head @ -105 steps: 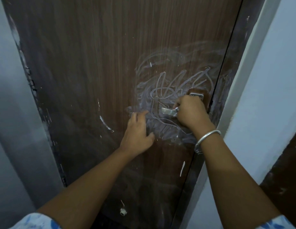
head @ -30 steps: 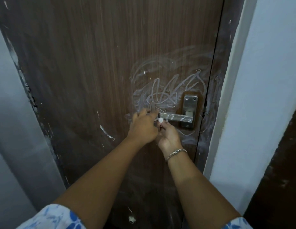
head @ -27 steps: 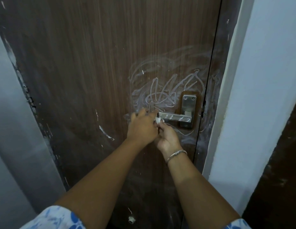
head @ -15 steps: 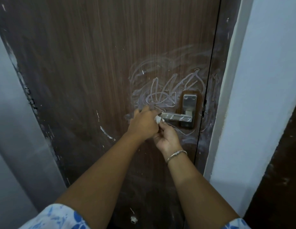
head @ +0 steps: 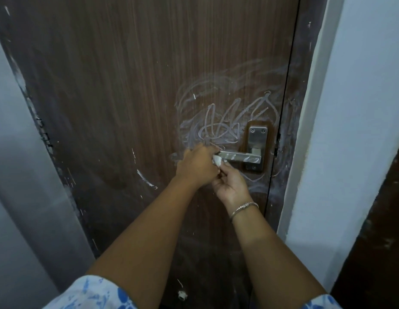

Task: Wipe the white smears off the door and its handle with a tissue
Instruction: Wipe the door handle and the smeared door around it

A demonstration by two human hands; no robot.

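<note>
Crumpled tissue (head: 217,161) at free end of handle (head: 240,156), pinched from below by right hand (head: 229,182), left hand (head: 197,169) curled over it, white smears (head: 216,126) on door (head: 127,85) above, handle streaked too

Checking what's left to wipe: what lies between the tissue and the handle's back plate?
Head view: the silver metal lever, streaked with white smears, runs from the crumpled white tissue to the steel back plate.
</note>
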